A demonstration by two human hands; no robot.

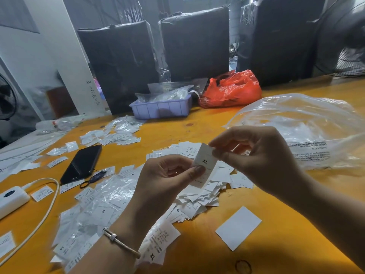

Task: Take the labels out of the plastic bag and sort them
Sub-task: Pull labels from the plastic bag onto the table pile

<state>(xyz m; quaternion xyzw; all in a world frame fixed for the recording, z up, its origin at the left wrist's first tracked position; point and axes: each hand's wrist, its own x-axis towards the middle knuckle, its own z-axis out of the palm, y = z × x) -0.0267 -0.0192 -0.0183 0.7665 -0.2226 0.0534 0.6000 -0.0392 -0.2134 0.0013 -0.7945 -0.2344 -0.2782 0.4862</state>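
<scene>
Both hands hold one white label marked XL (pixel 205 161) above the table. My left hand (pixel 164 180) pinches its lower part with the thumb on top. My right hand (pixel 260 157) pinches its upper edge between thumb and forefinger. Below them lies a heap of white labels (pixel 199 196). To the left are small clear bags with S and M labels (pixel 102 206). A stack with an XL label on top (pixel 156 244) lies beside my left wrist. A large clear plastic bag (pixel 308 127) lies at the right.
On the yellow table (pixel 276 244) are a black phone (pixel 83 163), a white power bank with cable (pixel 11 200), a blank white card (pixel 239 227), a purple tray of bagged labels (pixel 162 109) and a red plastic bag (pixel 233 89). Black wrapped boxes stand behind.
</scene>
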